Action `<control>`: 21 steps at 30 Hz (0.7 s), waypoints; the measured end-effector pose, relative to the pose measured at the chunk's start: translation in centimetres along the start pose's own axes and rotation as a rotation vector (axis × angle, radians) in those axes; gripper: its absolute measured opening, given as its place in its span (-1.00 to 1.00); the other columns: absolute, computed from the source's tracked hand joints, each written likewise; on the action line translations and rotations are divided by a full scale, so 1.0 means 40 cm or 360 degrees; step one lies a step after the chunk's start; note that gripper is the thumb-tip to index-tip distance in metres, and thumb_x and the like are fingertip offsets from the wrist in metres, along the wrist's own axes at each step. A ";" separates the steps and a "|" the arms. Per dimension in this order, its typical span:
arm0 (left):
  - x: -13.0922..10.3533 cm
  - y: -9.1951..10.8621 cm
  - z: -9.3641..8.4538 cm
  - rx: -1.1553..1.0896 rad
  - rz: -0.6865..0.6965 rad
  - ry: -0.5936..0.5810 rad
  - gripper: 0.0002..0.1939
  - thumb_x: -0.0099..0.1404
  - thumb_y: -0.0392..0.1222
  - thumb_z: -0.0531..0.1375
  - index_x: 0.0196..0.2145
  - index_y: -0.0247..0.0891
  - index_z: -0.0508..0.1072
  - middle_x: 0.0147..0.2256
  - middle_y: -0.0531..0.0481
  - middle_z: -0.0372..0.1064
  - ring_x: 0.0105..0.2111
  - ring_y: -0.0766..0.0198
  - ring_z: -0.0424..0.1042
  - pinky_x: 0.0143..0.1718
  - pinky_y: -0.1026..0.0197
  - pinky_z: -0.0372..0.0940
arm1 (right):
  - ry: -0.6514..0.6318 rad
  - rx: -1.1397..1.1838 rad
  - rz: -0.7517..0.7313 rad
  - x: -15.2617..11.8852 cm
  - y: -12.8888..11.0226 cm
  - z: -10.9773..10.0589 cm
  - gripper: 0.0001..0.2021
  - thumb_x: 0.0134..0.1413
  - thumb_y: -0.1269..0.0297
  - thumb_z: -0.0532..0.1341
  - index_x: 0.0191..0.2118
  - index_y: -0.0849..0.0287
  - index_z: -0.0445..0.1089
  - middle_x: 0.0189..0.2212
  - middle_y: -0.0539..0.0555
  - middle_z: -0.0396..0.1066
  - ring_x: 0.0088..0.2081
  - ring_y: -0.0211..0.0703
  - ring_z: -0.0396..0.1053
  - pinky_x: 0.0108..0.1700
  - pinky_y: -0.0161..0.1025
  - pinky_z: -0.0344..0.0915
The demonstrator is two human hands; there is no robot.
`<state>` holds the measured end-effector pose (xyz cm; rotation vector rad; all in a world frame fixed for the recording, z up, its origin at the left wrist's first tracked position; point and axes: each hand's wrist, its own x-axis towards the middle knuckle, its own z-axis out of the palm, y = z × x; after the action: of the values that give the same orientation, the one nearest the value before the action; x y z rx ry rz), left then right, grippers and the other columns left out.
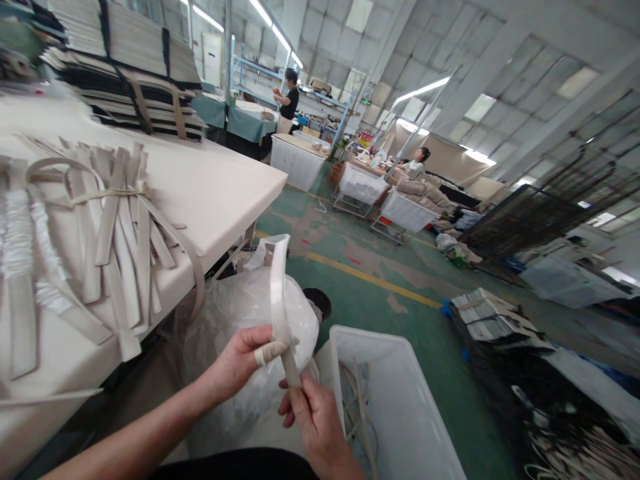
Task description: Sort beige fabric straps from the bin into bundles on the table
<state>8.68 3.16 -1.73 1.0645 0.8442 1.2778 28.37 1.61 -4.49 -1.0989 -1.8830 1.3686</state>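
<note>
A pale fabric strap (278,293) stands up between my two hands, its upper end curving near a clear plastic bag. My left hand (253,353) pinches the strap around its middle, and one finger wears a light wrapping. Lower down, my right hand (310,407) grips the strap's bottom part between thumb and fingers. On the cream table (225,187) to the left lies a tied bundle of similar straps (120,220), several with white gathered sections.
Below my hands, a large clear plastic bag (225,320) bulges beside a white bin (400,387) holding loose straps. Stacked panels (145,87) stand on the table's far side. Two people work farther back among carts. Bundled material (490,320) lies at right.
</note>
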 end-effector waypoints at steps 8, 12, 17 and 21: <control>-0.020 -0.069 0.012 -0.0202 -0.0225 -0.0265 -0.66 0.31 0.04 0.26 -0.46 -0.29 0.54 -0.58 0.00 0.43 -0.58 0.23 0.41 -0.47 0.23 0.25 | 0.0060 0.0005 0.0065 0.008 0.027 0.036 -0.49 0.40 -0.09 -0.06 -0.30 0.23 0.39 -0.56 0.05 0.41 -0.58 -0.28 0.36 -0.49 -0.37 0.26; -0.051 -0.113 0.040 -0.0283 -0.0301 -0.0172 -0.61 0.29 0.07 0.26 -0.53 -0.29 0.46 -0.63 0.01 0.38 -0.63 0.24 0.39 -0.52 0.24 0.21 | 0.0014 -0.0028 0.0063 0.015 0.034 0.042 -0.50 0.40 -0.08 -0.06 -0.29 0.24 0.39 -0.56 0.05 0.42 -0.58 -0.29 0.35 -0.48 -0.38 0.26; -0.098 -0.159 0.028 -0.0475 -0.0564 0.0002 -0.63 0.17 0.07 0.37 -0.46 -0.34 0.51 -0.55 0.00 0.42 -0.59 0.31 0.36 -0.47 0.27 0.19 | -0.0175 0.0137 0.0223 -0.026 0.076 0.055 -0.47 0.37 -0.14 -0.03 -0.27 0.26 0.40 -0.55 0.05 0.43 -0.62 -0.31 0.33 -0.54 -0.40 0.20; -0.106 -0.176 0.022 -0.0765 -0.0707 0.0401 -0.45 0.03 0.13 0.45 -0.13 -0.30 0.57 -0.29 -0.13 0.55 -0.50 0.29 0.38 -0.40 0.22 0.28 | -0.0207 0.0218 0.0288 -0.050 0.075 0.069 -0.45 0.34 -0.19 -0.02 -0.25 0.25 0.40 -0.54 0.05 0.44 -0.61 -0.31 0.33 -0.54 -0.41 0.17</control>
<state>11.21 -0.99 -8.42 0.3142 0.8442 1.1600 28.01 -1.04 -8.18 -1.1587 -1.7832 1.6808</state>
